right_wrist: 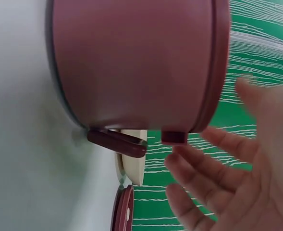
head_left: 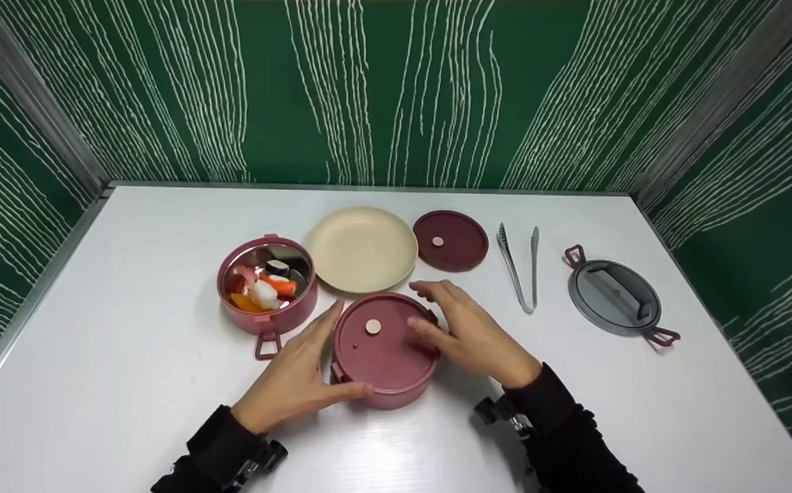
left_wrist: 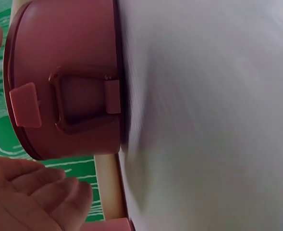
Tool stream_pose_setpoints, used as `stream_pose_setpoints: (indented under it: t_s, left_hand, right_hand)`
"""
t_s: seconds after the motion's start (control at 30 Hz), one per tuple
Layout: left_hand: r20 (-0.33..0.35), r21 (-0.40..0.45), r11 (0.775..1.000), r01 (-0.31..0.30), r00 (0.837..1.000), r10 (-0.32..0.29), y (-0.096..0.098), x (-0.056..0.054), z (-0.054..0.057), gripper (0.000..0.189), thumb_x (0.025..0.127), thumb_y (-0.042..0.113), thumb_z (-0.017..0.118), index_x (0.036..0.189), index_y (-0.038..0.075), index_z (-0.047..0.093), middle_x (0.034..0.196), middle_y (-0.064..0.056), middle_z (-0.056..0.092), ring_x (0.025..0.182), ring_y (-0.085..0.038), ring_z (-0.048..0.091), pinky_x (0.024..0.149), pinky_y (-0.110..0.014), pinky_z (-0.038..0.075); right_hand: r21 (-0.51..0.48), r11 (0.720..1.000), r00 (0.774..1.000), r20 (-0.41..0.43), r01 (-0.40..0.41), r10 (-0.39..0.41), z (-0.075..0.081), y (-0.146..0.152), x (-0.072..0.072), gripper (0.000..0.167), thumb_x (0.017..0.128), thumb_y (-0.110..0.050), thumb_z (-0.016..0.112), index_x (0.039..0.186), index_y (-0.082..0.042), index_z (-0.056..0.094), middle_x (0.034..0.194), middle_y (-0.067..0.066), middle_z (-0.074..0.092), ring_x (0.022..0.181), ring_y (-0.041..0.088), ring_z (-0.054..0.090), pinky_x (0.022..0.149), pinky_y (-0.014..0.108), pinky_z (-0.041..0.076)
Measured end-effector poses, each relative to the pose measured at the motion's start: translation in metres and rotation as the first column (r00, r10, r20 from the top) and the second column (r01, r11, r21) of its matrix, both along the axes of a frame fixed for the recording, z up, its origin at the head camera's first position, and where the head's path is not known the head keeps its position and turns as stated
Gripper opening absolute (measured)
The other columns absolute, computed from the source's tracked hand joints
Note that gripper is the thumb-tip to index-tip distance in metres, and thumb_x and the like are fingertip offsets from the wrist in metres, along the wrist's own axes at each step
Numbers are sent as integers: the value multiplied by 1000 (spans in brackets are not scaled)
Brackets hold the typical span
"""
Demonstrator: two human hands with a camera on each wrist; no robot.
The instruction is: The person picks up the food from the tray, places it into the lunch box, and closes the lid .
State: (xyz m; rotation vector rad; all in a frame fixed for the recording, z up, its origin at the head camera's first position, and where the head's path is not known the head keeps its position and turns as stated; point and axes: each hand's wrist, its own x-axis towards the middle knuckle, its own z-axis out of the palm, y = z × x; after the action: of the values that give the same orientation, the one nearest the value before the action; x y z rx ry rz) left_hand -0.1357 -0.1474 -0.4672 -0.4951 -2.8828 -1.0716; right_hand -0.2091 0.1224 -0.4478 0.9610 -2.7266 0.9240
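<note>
A dark pink pot (head_left: 396, 398) with its lid (head_left: 392, 359) on stands between both hands at the middle of the table. The lid carries a small beige knob (head_left: 373, 327). My left hand (head_left: 290, 383) is spread along the pot's left side, thumb at the lid's front edge. On the other side my right hand (head_left: 475, 335) has its thumb over the lid and its fingers near the rim. A folded handle (left_wrist: 83, 126) and a clip (left_wrist: 26, 106) show in the left wrist view. In the right wrist view, loosely bent fingers (right_wrist: 203, 166) are beside another clip (right_wrist: 174, 138).
An open pot (head_left: 293, 315) with food pieces (head_left: 279, 285) stands left. Behind are a cream plate (head_left: 362, 250) and a dark red lid (head_left: 461, 246). Metal tongs (head_left: 527, 301) and a grey lid (head_left: 598, 301) with red side clips lie right. Green walls edge the table.
</note>
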Motion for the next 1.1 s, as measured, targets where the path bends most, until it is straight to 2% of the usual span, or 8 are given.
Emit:
stream_pose_setpoints:
  t_s: [0.13, 0.3, 0.47, 0.6, 0.7, 0.87, 0.97, 1.1]
  left_hand:
    - [-11, -10, 1000, -6, 1000, 6, 3, 2, -1, 115, 56, 75, 66, 146, 38, 4, 151, 11, 19, 137, -9, 21, 108, -43, 29]
    - [-11, 7, 1000, 17, 1000, -17, 2, 0, -3, 113, 57, 72, 68, 146, 37, 6, 150, 9, 24, 136, -11, 26, 107, -43, 31]
    - [7, 22, 1000, 4, 1000, -4, -2, -2, -1, 112, 56, 71, 70, 145, 38, 11, 147, 10, 30, 134, -13, 31, 106, -44, 32]
    - [11, 29, 999, 20, 1000, -20, -8, -5, 0, 108, 58, 69, 69, 145, 37, 14, 147, 8, 30, 134, -18, 32, 106, -47, 32]
    - [28, 33, 999, 35, 999, -36, -12, -6, 2, 104, 61, 68, 68, 144, 39, 14, 148, 10, 28, 133, -19, 33, 106, -49, 31]
    - [38, 26, 999, 42, 998, -43, -13, -4, 8, 98, 64, 69, 65, 145, 37, 18, 148, 13, 27, 132, -20, 35, 105, -51, 31]
    - [2, -12, 999, 35, 999, -35, -7, -1, 11, 104, 64, 72, 62, 147, 33, 12, 152, 11, 19, 137, -21, 26, 106, -54, 28]
    - [-80, -111, 993, 28, 996, -37, 6, -1, 12, 117, 61, 79, 57, 147, 29, -3, 155, 7, 3, 141, -16, 12, 109, -50, 25]
  right_hand:
    - [38, 995, 992, 92, -95, 91, -4, -2, 2, 69, 86, -55, 51, 143, -23, 29, 136, -3, 44, 124, 7, 41, 103, 33, 37]
    - [61, 987, 977, 165, -146, 134, -5, -1, 3, 77, 84, -58, 52, 146, -24, 21, 139, -3, 40, 128, 9, 38, 106, 34, 35]
    - [85, 988, 981, 152, -132, 118, -3, 0, 3, 82, 82, -59, 55, 146, -19, 23, 140, -1, 41, 128, 10, 38, 106, 33, 35]
    - [114, 987, 983, 153, -115, 97, 1, 2, 4, 84, 80, -59, 58, 146, -18, 24, 134, 1, 45, 122, 10, 43, 102, 33, 39]
    - [141, 985, 983, 170, -98, 74, 4, 4, 7, 86, 78, -60, 59, 146, -19, 25, 129, 2, 48, 117, 9, 47, 99, 32, 41]
    - [165, 983, 977, 207, -80, 45, 9, 10, 12, 92, 74, -66, 58, 147, -21, 22, 130, 5, 48, 119, 12, 47, 100, 33, 40]
    - [166, 984, 981, 191, -72, 39, 8, 12, 15, 97, 72, -68, 59, 147, -24, 17, 135, 4, 44, 123, 15, 44, 101, 36, 39]
    - [174, 983, 996, 77, -49, 36, -1, 11, 17, 111, 65, -73, 62, 149, -21, 10, 149, 4, 27, 136, 20, 28, 106, 45, 32]
